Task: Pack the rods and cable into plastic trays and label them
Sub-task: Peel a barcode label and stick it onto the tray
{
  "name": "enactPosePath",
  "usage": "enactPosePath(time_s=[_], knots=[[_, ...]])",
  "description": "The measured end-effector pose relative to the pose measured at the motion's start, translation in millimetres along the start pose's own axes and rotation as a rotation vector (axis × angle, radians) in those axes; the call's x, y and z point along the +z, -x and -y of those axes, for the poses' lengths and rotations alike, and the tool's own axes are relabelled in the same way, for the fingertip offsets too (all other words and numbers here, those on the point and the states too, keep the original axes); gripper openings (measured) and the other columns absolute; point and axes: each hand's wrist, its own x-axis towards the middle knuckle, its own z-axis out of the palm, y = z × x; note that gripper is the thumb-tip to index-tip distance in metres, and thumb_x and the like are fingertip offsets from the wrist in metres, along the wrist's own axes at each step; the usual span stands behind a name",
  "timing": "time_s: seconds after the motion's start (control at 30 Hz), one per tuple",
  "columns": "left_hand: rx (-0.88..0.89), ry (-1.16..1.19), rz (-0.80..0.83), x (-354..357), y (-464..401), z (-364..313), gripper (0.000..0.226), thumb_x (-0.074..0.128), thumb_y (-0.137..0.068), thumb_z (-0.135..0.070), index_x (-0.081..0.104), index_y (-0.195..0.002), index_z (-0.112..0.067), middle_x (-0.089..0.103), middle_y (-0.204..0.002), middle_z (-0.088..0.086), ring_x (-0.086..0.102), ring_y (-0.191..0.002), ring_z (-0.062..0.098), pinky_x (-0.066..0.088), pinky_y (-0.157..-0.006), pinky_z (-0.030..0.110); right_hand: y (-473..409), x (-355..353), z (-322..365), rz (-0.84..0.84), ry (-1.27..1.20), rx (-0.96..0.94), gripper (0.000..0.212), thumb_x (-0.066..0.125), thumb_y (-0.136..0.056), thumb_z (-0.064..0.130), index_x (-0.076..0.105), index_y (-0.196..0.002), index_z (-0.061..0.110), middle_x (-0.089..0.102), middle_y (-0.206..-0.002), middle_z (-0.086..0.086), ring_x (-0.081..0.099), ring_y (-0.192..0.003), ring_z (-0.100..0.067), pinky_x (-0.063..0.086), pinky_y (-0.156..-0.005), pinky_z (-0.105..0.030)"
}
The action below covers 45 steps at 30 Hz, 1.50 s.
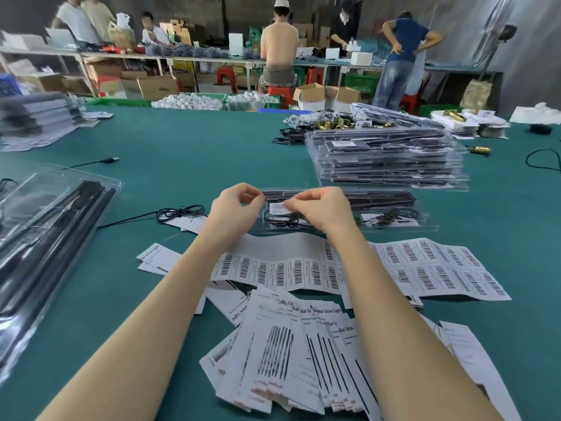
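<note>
Both hands' grip pinches barcode label (277, 207) | over tray (394, 221) | sheet edge near

From my remote seat, even overhead light fills the workshop, bright on the green table (182, 141) and dimmer toward the grey back wall (230, 7). Shadows under the paper sheets (303, 354) are soft and short. White glare streaks the clear trays (36, 238) at the left, which smear with blur near the edge. The wide lens bows the frame's borders. The workers (279, 47) at the far bench look soft and slightly smeared.
</note>
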Motion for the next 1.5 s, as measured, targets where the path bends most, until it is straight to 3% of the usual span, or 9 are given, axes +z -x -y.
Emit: enactPosePath(time_s=[0.33, 0.53, 0.8, 0.97, 1.07, 1.13, 1.23, 1.33, 1.5], knots=[[0.023, -0.037, 0.010, 3.6, 2.5, 1.1, 0.006, 0.070, -0.088, -0.037, 0.069, -0.091, -0.032, 0.069, -0.085, -0.018, 0.061, -0.068, -0.010, 0.040, -0.058, 0.015, -0.8, 3.1, -7.0, -0.002, 0.040, 0.008, 0.009, 0.085, -0.074, 0.032, 0.077, -0.074, 0.027, 0.076, -0.077, 0.010, 0.067, -0.080, -0.003, 0.044, -0.061, -0.019], [0.045, -0.095, 0.019, 5.8, 6.0, 1.7, 0.012, 0.074, -0.085, -0.036, 0.067, -0.093, -0.030, 0.069, -0.085, -0.017, 0.063, -0.078, 0.001, 0.046, -0.064, 0.022, 0.1, 2.0, -6.0, 0.011, 0.070, -0.014, 0.009, 0.085, -0.075, 0.031, 0.076, -0.073, 0.029, 0.074, -0.077, 0.012, 0.064, -0.079, 0.000, 0.043, -0.060, -0.017], [0.113, -0.141, 0.001, 9.8, 9.0, 2.7, 0.015, 0.076, -0.083, -0.026, 0.064, -0.092, -0.028, 0.069, -0.085, -0.015, 0.056, -0.068, 0.001, 0.040, -0.061, 0.017, 1.1, 2.8, -6.6, 0.003, 0.103, -0.037, 0.008, 0.084, -0.075, 0.029, 0.076, -0.075, 0.028, 0.071, -0.074, 0.014, 0.061, -0.072, 0.004, 0.040, -0.057, -0.015], [0.147, -0.162, 0.015, 9.5, 10.3, 2.4, 0.015, 0.075, -0.084, -0.024, 0.063, -0.089, -0.032, 0.068, -0.084, -0.016, 0.055, -0.069, 0.001, 0.043, -0.063, 0.021, 2.1, 6.4, -7.6, -0.040, 0.143, -0.064, 0.008, 0.083, -0.076, 0.028, 0.076, -0.076, 0.026, 0.072, -0.077, 0.008, 0.067, -0.076, -0.008, 0.048, -0.064, -0.021], [0.157, -0.182, 0.022, 9.7, 10.2, 1.0, 0.014, 0.073, -0.085, -0.024, 0.065, -0.082, -0.034, 0.068, -0.084, -0.018, 0.054, -0.068, 0.001, 0.041, -0.062, 0.020, 2.6, 8.5, -9.6, -0.100, 0.158, -0.087, 0.014, 0.082, -0.077, 0.026, 0.076, -0.088, 0.020, 0.073, -0.084, 0.004, 0.069, -0.084, -0.012, 0.054, -0.076, -0.026], [0.166, -0.194, 0.024, 9.5, 10.5, 0.7, 0.012, 0.073, -0.086, -0.026, 0.067, -0.081, -0.035, 0.069, -0.085, -0.017, 0.054, -0.069, 0.001, 0.040, -0.061, 0.020, 3.9, 9.9, -11.0, -0.152, 0.173, -0.101, 0.022, 0.081, -0.079, 0.032, 0.073, -0.097, 0.020, 0.071, -0.088, 0.006, 0.067, -0.087, -0.013, 0.050, -0.072, -0.026], [0.170, -0.204, 0.018, 9.3, 10.4, 0.9, 0.008, 0.073, -0.086, -0.027, 0.068, -0.084, -0.033, 0.069, -0.086, -0.016, 0.055, -0.071, 0.000, 0.040, -0.060, 0.019, 8.5, 15.3, -11.6, -0.257, 0.411, -0.166, 0.039, 0.073, -0.082, 0.054, 0.064, -0.109, 0.027, 0.063, -0.098, 0.008, 0.059, -0.088, -0.014, 0.039, -0.064, -0.028], [0.167, -0.210, 0.005, 10.1, 9.1, 1.1, 0.006, 0.072, -0.086, -0.026, 0.067, -0.087, -0.030, 0.069, -0.087, -0.015, 0.056, -0.076, 0.001, 0.040, -0.061, 0.018, 11.1, 21.4, -14.9, -0.273, 0.588, -0.196, 0.052, 0.065, -0.085, 0.062, 0.054, -0.121, 0.025, 0.055, -0.112, -0.001, 0.054, -0.102, -0.022, 0.033, -0.072, -0.031], [0.156, -0.221, 0.001, 10.3, 10.1, 2.1, 0.010, 0.072, -0.085, -0.026, 0.064, -0.082, -0.031, 0.068, -0.085, -0.018, 0.057, -0.076, 0.000, 0.038, -0.061, 0.015, 8.4, 15.2, -23.7, -0.298, 0.615, -0.162, 0.039, 0.058, -0.095, 0.049, 0.052, -0.124, 0.023, 0.055, -0.118, -0.006, 0.052, -0.108, -0.026, 0.034, -0.075, -0.033]])
